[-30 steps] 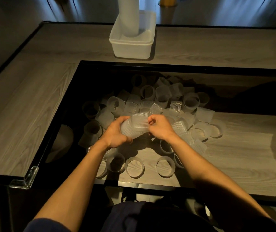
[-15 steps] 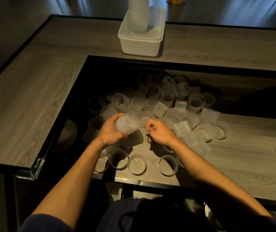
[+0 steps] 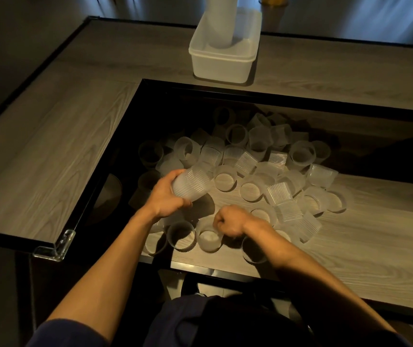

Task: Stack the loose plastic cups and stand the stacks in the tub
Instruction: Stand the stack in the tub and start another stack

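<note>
My left hand (image 3: 167, 197) grips a short stack of ribbed translucent cups (image 3: 192, 184), held on its side above the lower shelf. My right hand (image 3: 229, 220) is low over an upright cup (image 3: 209, 238) near the shelf's front edge, its fingers curled at that cup's rim. A heap of loose cups (image 3: 258, 161) covers the shelf behind both hands, some upright, some tipped over. Far back on the upper tabletop stands the white tub (image 3: 221, 63) with a tall stack of cups (image 3: 220, 23) standing in it.
The cups lie on a sunken wooden shelf (image 3: 365, 236) framed by a black edge. A raised wooden tabletop (image 3: 50, 136) wraps the left and back sides, with a clear corner guard (image 3: 55, 247) at its near corner. A gold object (image 3: 274, 2) stands behind the tub.
My hands have parted: the left keeps the short stack, the right has let go of it and dropped toward me onto an upright cup near the front edge.
</note>
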The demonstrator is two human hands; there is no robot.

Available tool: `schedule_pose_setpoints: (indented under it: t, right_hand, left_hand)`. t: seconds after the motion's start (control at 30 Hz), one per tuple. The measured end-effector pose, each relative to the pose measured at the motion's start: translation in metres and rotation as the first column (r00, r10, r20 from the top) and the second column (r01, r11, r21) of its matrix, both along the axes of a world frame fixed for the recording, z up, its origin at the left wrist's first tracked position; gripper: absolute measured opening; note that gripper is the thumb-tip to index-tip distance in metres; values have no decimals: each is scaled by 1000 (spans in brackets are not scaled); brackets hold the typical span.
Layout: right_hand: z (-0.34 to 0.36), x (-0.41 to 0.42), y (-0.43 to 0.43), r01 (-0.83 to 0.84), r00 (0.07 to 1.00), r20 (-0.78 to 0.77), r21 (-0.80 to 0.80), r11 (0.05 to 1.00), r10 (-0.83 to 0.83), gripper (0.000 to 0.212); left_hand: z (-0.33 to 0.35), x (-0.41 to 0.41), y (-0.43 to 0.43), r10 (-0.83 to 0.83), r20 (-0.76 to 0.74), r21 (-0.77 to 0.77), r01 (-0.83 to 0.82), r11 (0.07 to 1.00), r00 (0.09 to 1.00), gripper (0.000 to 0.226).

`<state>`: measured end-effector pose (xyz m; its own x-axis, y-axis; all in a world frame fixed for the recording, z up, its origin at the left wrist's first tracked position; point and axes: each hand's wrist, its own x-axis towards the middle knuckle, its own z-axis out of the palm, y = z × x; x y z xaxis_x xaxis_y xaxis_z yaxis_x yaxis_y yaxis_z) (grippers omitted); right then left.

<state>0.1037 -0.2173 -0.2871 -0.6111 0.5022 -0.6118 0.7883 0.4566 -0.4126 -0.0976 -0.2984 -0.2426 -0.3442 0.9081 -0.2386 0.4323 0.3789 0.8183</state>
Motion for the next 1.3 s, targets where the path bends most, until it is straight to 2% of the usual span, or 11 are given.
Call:
schedule_pose_setpoints:
  t: [0.1, 0.23, 0.43, 0.63, 0.73, 0.87, 0.97, 1.03, 1.1, 1.17, 1.3]
  right_hand:
    - [21, 10, 29, 301, 942, -188, 104, 948, -278, 15]
    - [57, 20, 47, 678, 627, -457, -80, 731, -631, 18]
    - [79, 3, 27, 502, 670, -506, -231, 833, -544, 13]
    - [75, -15, 22, 520, 713, -538, -24, 854, -450, 16]
    - [78, -26, 15, 386, 793, -507, -12, 922, -339, 15]
    - [74, -27, 11, 358, 645, -549, -398, 844, -532, 30]
    - [55, -27, 7, 472, 673, -545, -203, 858, -499, 28]
    - [40, -31, 1, 299, 855, -417, -92, 950, -310, 25]
    - [25, -36, -11, 49, 972, -217, -189, 981, -90, 26]
    - [15, -41, -22, -61, 994, -103, -238, 969, 38, 34]
    - [7, -48, -37, -189, 979, 49, -121, 974, 196, 47]
  left_hand:
    - [0, -2, -1, -3, 8, 3, 3, 1000, 1000, 86]
    - [2, 1, 0, -23, 21, -3, 23, 1000, 1000, 86]
    - [4, 15, 8, -150, -16, -3, 150, 989, 989, 85]
    - [13, 12, 4, -164, 0, 9, 164, 986, 986, 85]
    - [19, 11, 5, -128, -31, 48, 129, 990, 991, 87]
    - [19, -7, -2, -22, -17, 85, 23, 996, 1000, 88]
    - [15, -18, -10, 60, -9, 94, -59, 994, 998, 87]
    - [13, -21, -13, 101, -6, 101, -99, 990, 995, 85]
    - [11, -23, -15, 125, -12, 104, -123, 987, 992, 86]
    - [10, -24, -16, 131, -27, 92, -128, 988, 991, 87]
    - [11, -28, -19, 129, -15, 56, -128, 990, 992, 88]
